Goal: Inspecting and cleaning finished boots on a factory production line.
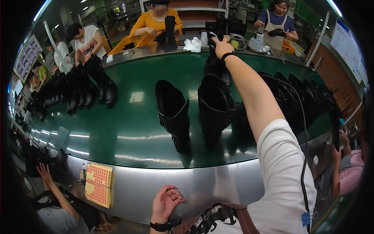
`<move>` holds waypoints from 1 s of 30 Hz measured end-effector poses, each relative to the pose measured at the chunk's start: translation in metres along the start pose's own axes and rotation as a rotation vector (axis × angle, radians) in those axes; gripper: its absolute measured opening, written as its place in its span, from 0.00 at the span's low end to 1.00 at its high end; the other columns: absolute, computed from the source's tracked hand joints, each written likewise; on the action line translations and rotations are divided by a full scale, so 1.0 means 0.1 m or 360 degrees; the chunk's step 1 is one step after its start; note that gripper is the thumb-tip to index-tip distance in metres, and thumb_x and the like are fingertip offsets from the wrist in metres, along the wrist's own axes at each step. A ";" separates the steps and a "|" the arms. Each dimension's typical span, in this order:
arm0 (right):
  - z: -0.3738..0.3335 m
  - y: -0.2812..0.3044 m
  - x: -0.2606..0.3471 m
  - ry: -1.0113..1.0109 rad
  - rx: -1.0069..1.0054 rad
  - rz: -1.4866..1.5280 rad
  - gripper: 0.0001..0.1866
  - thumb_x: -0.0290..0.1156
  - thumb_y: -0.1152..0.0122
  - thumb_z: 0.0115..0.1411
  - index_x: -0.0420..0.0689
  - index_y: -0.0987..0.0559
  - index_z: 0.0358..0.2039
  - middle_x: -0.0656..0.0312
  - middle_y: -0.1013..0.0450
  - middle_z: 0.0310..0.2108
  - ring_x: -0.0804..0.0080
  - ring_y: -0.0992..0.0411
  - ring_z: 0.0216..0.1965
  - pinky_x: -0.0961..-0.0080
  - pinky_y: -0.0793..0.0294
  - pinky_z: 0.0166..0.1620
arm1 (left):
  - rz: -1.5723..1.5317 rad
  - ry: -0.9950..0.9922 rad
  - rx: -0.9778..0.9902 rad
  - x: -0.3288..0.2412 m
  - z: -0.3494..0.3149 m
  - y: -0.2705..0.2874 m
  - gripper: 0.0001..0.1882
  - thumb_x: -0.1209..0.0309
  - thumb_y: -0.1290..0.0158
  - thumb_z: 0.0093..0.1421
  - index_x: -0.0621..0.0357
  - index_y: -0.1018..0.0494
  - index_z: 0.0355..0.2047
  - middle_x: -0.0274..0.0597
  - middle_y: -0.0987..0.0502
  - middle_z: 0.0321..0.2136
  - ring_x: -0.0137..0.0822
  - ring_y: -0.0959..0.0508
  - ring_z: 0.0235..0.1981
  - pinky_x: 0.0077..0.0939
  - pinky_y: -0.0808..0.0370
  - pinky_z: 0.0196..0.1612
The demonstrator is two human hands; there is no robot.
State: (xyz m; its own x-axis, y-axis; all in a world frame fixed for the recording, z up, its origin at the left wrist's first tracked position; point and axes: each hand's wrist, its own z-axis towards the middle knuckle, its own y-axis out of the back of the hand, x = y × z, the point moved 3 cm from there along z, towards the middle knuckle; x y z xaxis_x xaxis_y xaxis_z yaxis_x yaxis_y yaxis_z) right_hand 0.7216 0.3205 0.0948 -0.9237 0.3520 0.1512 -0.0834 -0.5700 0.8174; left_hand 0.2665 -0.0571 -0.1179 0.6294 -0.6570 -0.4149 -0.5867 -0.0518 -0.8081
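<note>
Right hand, arm extended across the green table, grasps the far boot near its top, probably because the upright shaft offers the closest hold. Two nearer boots stand upright on the table, which keeps their shaft openings upward. Left hand, empty, fingers loosely curled, hovers by the metal edge, apparently unneeded for this one-handed grip.

tube lights overhead | pale shelving rear | white board right | brown panel below
</note>
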 end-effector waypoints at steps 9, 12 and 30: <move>0.46 -0.04 -0.07 -0.0162 0.0466 -0.0280 0.32 0.46 0.40 0.55 0.59 0.34 0.61 0.47 0.39 0.61 0.41 0.39 0.60 0.53 0.34 0.59 | 0.0069 0.0048 -0.0030 -0.03 0.00 -0.02 0.16 0.63 0.62 0.68 0.64 0.33 0.43 0.54 0.25 0.31 0.46 0.23 0.34 0.50 0.23 0.45; 0.40 0.59 -0.01 0.0074 0.0438 -0.0262 0.22 0.35 0.49 0.57 0.48 0.23 0.52 0.52 0.29 0.55 0.50 0.33 0.59 0.39 0.36 0.56 | 0.0117 0.0032 -0.0007 -0.03 0.01 -0.02 0.16 0.64 0.61 0.67 0.65 0.32 0.43 0.52 0.24 0.30 0.45 0.22 0.32 0.48 0.23 0.43; -2.24 2.71 -1.17 0.0233 0.1044 -0.0153 0.45 0.76 0.67 0.56 0.62 0.44 0.67 0.40 0.29 0.51 0.44 0.32 0.55 0.58 0.34 0.57 | 0.0274 -0.0141 0.0055 0.04 0.04 0.06 0.17 0.65 0.63 0.67 0.66 0.30 0.41 0.50 0.23 0.30 0.43 0.22 0.31 0.43 0.22 0.43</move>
State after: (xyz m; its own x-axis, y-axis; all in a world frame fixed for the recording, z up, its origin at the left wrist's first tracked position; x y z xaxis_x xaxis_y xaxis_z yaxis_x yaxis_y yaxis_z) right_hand 0.7234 -0.0411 0.1740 -0.9685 0.2479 0.0219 0.0338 0.0436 0.9985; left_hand 0.2674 -0.0566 -0.1264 0.5647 -0.5852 -0.5820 -0.6725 0.0826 -0.7355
